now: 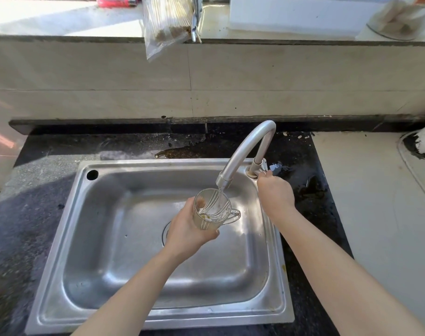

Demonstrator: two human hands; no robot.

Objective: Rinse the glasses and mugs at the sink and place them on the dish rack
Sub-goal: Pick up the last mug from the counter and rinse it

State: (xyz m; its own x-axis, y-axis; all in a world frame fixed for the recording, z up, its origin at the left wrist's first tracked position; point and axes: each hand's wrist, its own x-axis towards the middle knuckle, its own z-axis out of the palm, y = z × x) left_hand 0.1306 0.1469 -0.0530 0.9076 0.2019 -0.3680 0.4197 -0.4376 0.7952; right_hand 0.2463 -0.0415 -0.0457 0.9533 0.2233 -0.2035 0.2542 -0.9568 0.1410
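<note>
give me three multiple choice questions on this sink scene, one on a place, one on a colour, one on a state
1. Where is the glass mug?
A) lying in the basin
B) held under the faucet spout
C) standing on the counter

2. What colour is the sink?
A) white
B) black
C) silver steel

3. What is the right hand doing?
A) hanging idle
B) gripping the faucet handle
C) holding a sponge

Answers:
1 B, the left hand grips the mug just below the spout.
2 C, the rim and basin are bare metal.
3 B, its fingers close on the handle at the faucet's base.
</note>
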